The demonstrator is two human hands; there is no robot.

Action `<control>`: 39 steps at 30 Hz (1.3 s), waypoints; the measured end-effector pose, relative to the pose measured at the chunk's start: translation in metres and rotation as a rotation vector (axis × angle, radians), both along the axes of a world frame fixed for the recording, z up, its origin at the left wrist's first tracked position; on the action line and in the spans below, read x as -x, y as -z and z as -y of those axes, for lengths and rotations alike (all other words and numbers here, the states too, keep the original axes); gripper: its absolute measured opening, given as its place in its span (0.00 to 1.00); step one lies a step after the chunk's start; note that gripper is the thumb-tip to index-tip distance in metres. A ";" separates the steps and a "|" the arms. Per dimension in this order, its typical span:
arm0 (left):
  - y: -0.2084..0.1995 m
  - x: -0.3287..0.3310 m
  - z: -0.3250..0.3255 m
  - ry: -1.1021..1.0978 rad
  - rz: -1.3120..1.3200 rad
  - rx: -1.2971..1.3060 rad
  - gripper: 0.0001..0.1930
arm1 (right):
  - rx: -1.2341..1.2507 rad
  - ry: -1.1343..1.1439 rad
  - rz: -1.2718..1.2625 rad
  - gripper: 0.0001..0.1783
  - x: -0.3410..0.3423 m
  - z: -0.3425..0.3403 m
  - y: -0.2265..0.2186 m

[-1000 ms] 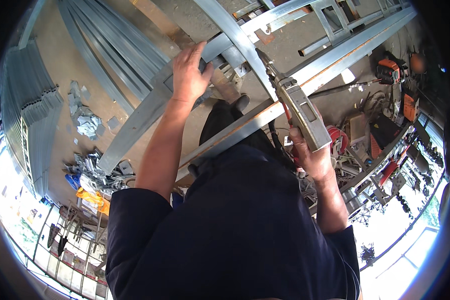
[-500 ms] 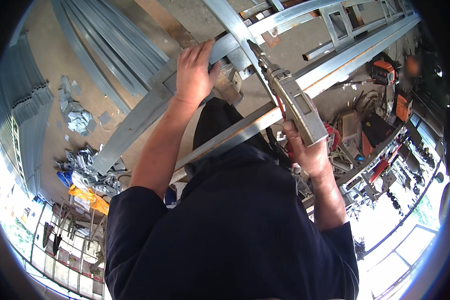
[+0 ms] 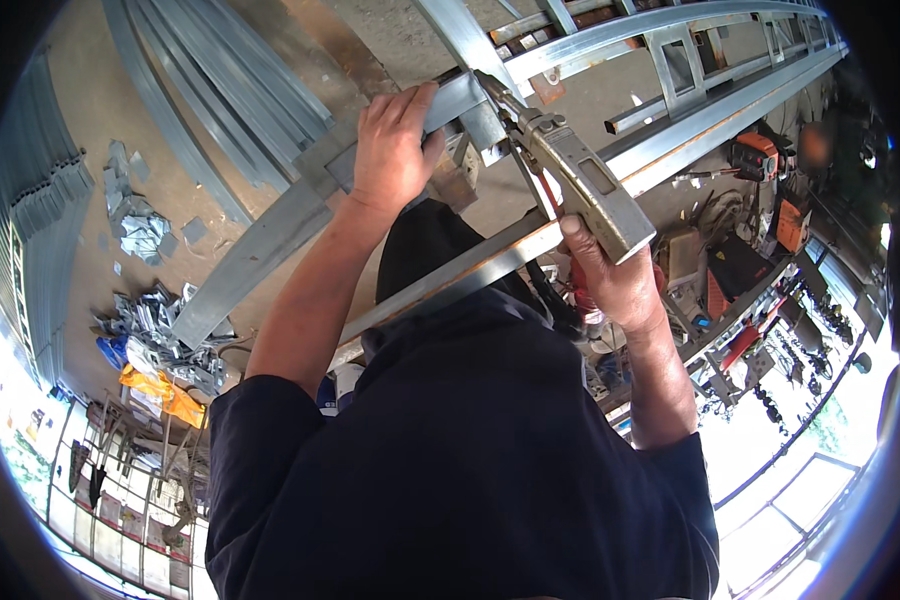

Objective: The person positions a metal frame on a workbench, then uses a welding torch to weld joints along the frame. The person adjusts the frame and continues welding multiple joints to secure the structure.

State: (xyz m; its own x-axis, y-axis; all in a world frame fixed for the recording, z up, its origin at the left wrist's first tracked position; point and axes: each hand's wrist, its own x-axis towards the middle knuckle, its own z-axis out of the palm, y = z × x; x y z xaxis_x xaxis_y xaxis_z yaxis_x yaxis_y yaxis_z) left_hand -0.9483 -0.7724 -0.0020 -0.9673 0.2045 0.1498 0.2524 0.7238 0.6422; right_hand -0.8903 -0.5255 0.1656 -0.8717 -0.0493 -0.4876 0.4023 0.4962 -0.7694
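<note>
My left hand curls over a galvanized steel tube, fingers on its far side. That tube meets a wider, flat-faced steel bar slanting down to the left. My right hand grips a worn grey metal clamping tool with a long boxy handle; its exact kind is unclear. The thumb lies on the handle, and the other fingers are mostly hidden beneath. The tool's dark narrow end lies at the joint where the tube meets a crossing steel bar. Whether its jaws bite the metal cannot be made out.
A rust-streaked rail crosses close to my body. At the far right runs a ladder-like steel frame. Long steel profiles and metal scraps lie on the floor at left; an orange-and-black machine stands at right.
My right hand and the clamping tool have moved slightly up and left, bringing its narrow end over the tube joint. The left hand keeps its hold. The whole view has shifted a little.
</note>
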 end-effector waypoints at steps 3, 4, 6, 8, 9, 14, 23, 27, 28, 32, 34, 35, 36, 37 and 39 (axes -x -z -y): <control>0.000 -0.001 0.000 -0.002 0.005 -0.006 0.31 | 0.005 0.022 0.023 0.18 0.001 -0.003 0.001; 0.001 -0.001 0.000 -0.004 0.005 -0.005 0.32 | 0.001 0.027 0.046 0.18 0.002 -0.004 -0.001; 0.001 -0.001 0.000 -0.005 0.005 -0.002 0.32 | 0.012 0.044 0.100 0.20 0.004 -0.007 -0.003; 0.001 -0.001 0.000 -0.005 0.006 0.000 0.32 | 0.041 0.068 0.163 0.26 0.005 -0.010 -0.004; 0.000 -0.001 0.000 -0.005 0.008 0.004 0.32 | 0.032 0.055 0.129 0.23 0.004 -0.010 -0.003; -0.001 -0.001 0.000 -0.002 0.009 0.009 0.32 | -0.032 -0.014 0.050 0.20 0.003 -0.010 0.000; 0.004 -0.002 0.000 -0.009 0.001 0.014 0.31 | -0.194 -0.097 0.142 0.40 0.018 -0.005 -0.014; 0.003 -0.003 -0.001 -0.021 -0.033 0.018 0.30 | -0.199 -0.120 0.110 0.40 0.020 -0.006 -0.015; 0.003 -0.003 -0.002 -0.019 -0.021 0.014 0.31 | -0.202 -0.117 0.122 0.40 0.021 -0.005 -0.017; 0.002 -0.003 -0.001 -0.011 0.008 -0.004 0.32 | -0.185 -0.107 0.145 0.40 0.020 -0.004 -0.018; 0.001 -0.003 -0.001 -0.014 0.004 -0.003 0.32 | -0.186 -0.116 0.142 0.40 0.020 -0.005 -0.018; 0.000 -0.002 -0.002 -0.014 0.011 0.003 0.31 | -0.190 -0.118 0.143 0.40 0.020 -0.005 -0.019; -0.002 -0.002 -0.002 -0.015 0.017 0.010 0.31 | -0.194 -0.120 0.144 0.40 0.020 -0.005 -0.019; -0.003 -0.002 -0.002 -0.015 0.023 0.016 0.31 | -0.196 -0.119 0.151 0.39 0.020 -0.005 -0.019; 0.000 -0.002 -0.001 -0.015 0.020 -0.008 0.31 | -0.199 -0.119 0.136 0.36 0.018 -0.005 -0.019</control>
